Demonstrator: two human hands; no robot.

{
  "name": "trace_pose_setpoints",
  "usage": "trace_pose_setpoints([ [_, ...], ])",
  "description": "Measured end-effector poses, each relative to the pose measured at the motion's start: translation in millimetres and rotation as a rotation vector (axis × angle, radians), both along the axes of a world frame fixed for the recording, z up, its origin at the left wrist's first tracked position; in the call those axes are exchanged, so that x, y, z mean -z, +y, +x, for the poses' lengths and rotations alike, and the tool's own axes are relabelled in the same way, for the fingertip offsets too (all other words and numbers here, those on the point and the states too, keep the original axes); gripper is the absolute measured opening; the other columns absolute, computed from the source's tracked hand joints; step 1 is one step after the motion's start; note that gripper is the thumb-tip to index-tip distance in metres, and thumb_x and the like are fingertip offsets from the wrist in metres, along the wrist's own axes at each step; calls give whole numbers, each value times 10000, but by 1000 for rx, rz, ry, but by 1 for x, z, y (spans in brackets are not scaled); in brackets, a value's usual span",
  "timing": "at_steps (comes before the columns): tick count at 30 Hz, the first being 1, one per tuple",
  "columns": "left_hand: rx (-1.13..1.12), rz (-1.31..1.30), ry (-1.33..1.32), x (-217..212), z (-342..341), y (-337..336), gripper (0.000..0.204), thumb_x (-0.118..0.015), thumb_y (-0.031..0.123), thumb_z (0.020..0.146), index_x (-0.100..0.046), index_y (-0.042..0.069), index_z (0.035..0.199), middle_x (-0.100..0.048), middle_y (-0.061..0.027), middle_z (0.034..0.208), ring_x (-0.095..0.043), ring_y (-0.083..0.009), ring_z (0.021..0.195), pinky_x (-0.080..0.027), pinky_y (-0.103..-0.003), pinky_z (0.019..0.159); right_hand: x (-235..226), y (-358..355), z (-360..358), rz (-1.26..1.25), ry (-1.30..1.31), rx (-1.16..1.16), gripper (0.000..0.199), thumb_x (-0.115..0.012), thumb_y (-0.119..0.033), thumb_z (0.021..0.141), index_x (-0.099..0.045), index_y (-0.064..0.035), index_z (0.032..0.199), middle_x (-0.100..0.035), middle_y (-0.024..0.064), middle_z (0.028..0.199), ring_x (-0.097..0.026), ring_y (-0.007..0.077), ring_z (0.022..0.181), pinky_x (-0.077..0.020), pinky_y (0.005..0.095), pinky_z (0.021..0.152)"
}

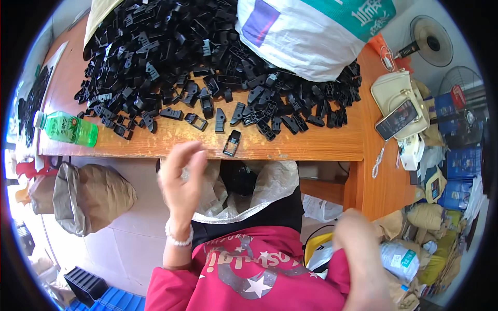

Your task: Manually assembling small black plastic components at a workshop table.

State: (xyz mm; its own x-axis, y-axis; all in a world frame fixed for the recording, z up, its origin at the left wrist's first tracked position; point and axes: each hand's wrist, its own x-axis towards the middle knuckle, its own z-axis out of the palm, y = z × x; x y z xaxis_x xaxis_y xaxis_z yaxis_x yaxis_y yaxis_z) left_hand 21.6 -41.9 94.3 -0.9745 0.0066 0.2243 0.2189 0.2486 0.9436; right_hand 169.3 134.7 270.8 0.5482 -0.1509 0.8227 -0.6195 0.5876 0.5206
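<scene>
My left hand, with a white bead bracelet at the wrist, is raised just in front of the table's near edge. Its fingers are loosely bent and apart, with nothing visible in them. My right arm is bent and smeared by motion at the lower right; its fingers cannot be made out. Closest to my left hand on the wooden table are loose black plastic parts, among them one rectangular part near the edge and another farther back. Behind them spreads a large pile of such parts.
A big white sack rests on the pile. A green bottle lies at the left. An open pale sack sits at my lap, under the edge. At the right are a cream handbag, a phone and a fan.
</scene>
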Motion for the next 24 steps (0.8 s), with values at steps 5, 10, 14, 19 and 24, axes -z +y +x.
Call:
trace_pose_setpoints([
  [5, 177, -536, 247, 12, -17, 51, 278, -744, 223, 792, -601, 6, 891, -573, -132, 854, -601, -307, 655, -484, -385, 589, 123, 32, -83, -599, -1271, 199, 195, -554, -105, 913, -616, 79, 922, -630, 184, 926, -626, 263, 824, -526, 338, 734],
  [10, 246, -686, 195, 17, -22, 52, 234, -696, 202, 796, -551, 20, 826, -551, -154, 854, -606, -334, 688, -483, -423, 593, 216, 36, -124, -250, -1464, 648, 236, -708, -64, 771, -652, -4, 992, -544, 100, 918, -539, 282, 858, -418, 394, 724],
  [14, 145, -454, 151, 23, -16, 50, 186, -701, 100, 741, -548, 30, 820, -564, -138, 701, -581, -339, 622, -460, -409, 574, 232, 32, -117, -169, -1383, 707, 221, -651, -56, 789, -620, -19, 1006, -568, 108, 1017, -545, 282, 887, -400, 407, 718],
  [19, 133, 25, -152, 24, -6, 41, 269, -674, -25, 808, -538, 10, 1038, -575, -3, 715, -515, -36, 582, -432, -203, 533, 231, 24, -116, -168, -1349, 690, 232, -667, -41, 768, -609, -20, 992, -575, 98, 1002, -551, 257, 875, -403, 376, 709],
  [24, 467, 399, -561, 13, -3, 33, 433, -596, -80, 843, -477, -48, 1258, -663, -116, 810, -662, -145, 676, -528, -218, 613, 205, 13, -98, -404, -1568, 35, 345, -685, 9, 779, -592, -36, 1109, -585, 135, 985, -593, 300, 881, -492, 370, 761],
])
